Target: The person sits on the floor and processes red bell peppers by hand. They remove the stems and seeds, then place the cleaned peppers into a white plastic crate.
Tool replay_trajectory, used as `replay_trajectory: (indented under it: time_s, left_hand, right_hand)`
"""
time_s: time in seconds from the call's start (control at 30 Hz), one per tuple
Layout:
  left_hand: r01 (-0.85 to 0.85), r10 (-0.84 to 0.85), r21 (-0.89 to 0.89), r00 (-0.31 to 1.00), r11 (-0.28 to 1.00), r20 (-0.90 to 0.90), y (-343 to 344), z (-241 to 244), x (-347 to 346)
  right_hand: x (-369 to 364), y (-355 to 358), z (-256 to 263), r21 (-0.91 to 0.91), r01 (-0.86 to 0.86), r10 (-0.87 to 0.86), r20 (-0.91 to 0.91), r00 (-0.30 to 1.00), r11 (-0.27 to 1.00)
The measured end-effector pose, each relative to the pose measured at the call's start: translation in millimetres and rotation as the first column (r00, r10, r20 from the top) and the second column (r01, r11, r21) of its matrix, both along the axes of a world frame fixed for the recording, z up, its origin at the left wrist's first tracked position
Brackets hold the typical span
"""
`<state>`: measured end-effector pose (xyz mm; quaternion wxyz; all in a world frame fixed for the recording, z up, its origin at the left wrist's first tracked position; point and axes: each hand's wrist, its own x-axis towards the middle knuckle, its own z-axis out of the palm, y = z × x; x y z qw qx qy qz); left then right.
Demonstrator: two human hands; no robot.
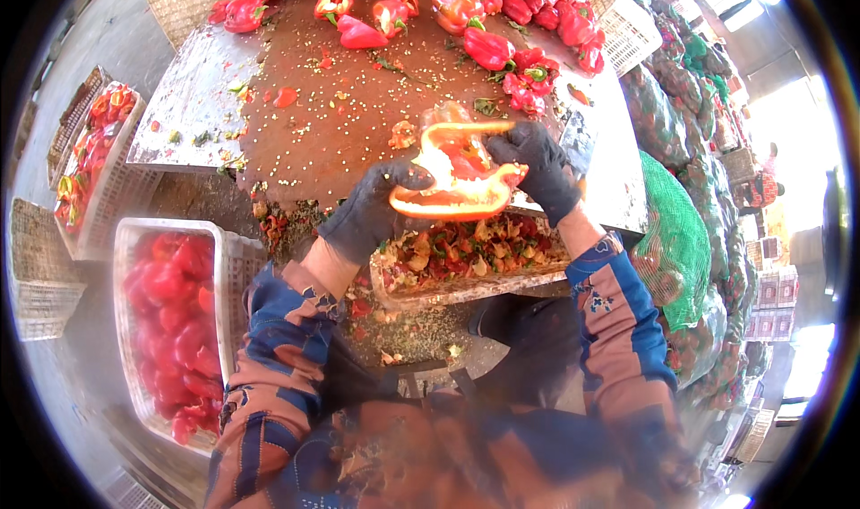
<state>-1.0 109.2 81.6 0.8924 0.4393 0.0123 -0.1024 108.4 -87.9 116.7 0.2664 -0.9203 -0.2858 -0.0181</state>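
Both my hands wear dark gloves and hold a split-open red bell pepper [457, 201] above the table's near edge. My left hand [369, 203] grips its left side, with the thumb on the cut wall. On its right side, my right hand [537, 166] pinches the flesh. The pepper's hollow inside faces me, bright in strong light. Just behind it on the table lies a loose pepper core [403, 134]. Below my hands stands a crate of pepper cores and scraps [463, 250].
Whole red peppers [487, 49] are heaped along the far side of the seed-strewn table [302, 119]. A crate [218, 260] of red pepper pieces stands at left, another filled crate [111, 193] beyond it. Stuffed mesh sacks [678, 240] are stacked at right. A person [762, 188] is in the distance.
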Motion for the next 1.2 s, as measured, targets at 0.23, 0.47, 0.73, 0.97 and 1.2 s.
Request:
replay_trajectory:
  time_s: [0.23,0.47,0.73,0.97,1.2]
  left_hand:
    - [0.111,-0.131,-0.113,0.974,0.987,-0.184,-1,3,12]
    - [0.050,-0.048,0.003,0.975,0.999,-0.218,-5,8,3]
    - [0.174,-0.209,0.268,0.972,0.948,0.110,-14,-8,22]
    - [0.058,-0.173,0.504,0.967,0.862,0.185,-19,-19,23]
    - [0.045,-0.048,0.022,0.988,0.999,0.149,-12,8,21]
  right_hand:
    - [8,-12,4,0.377,-0.357,0.445,-0.176,0.878,0.854]
    - [-14,13,19,0.579,0.190,0.239,-0.582,0.777,0.793]
    - [-7,-2,11,0.552,0.067,0.317,-0.569,0.759,0.831]
    - [-10,1,6,-0.506,-0.109,0.314,0.339,0.887,0.855]
    - [8,-29,4,-0.065,-0.047,0.055,0.121,0.991,0.997]
